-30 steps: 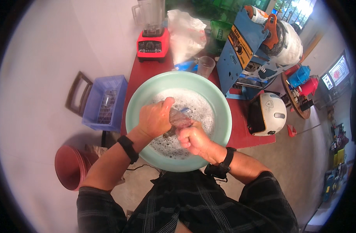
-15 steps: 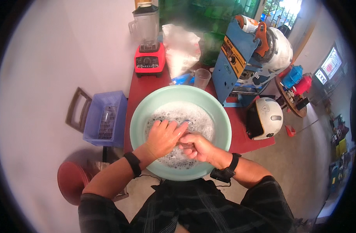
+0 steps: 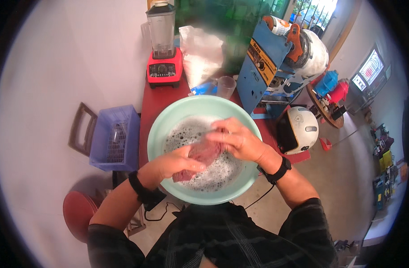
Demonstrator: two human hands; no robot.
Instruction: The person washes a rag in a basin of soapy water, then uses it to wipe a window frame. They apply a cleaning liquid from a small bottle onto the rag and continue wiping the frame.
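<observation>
- Cloth (image 3: 205, 155): a wet, dull-red piece, apparently fabric, held above the suds (image 3: 227, 172) and within the outline of the basin (image 3: 157, 134).
- Long axis: oblique, from the basin's near-left rim toward its far-right rim. The cloth thus lies between the hands, bridging them.
- Left hand (image 3: 180, 162): grasping the cloth toward its near-left end, fingers wrapped across it; a short tail projects beyond the grip toward the near rim.
- Right hand (image 3: 240, 140): grasping the far-right end, fingers curled over it from the right; motion blur obscures the fingertips. This hand lies farther from the body, the left one nearer.
- Basin: pale green, round, set at the near edge of the red table (image 3: 162, 99).
- Surroundings: blender (image 3: 163, 67) toward the table's far-left corner; white sack (image 3: 202, 56) beside it; clear cup (image 3: 226, 87) just behind the basin; blue machine (image 3: 262, 58) toward the far-right corner; helmet (image 3: 299, 129) near the near-right corner.
- Crate (image 3: 100, 143): blue-violet, beyond the table's left edge.
</observation>
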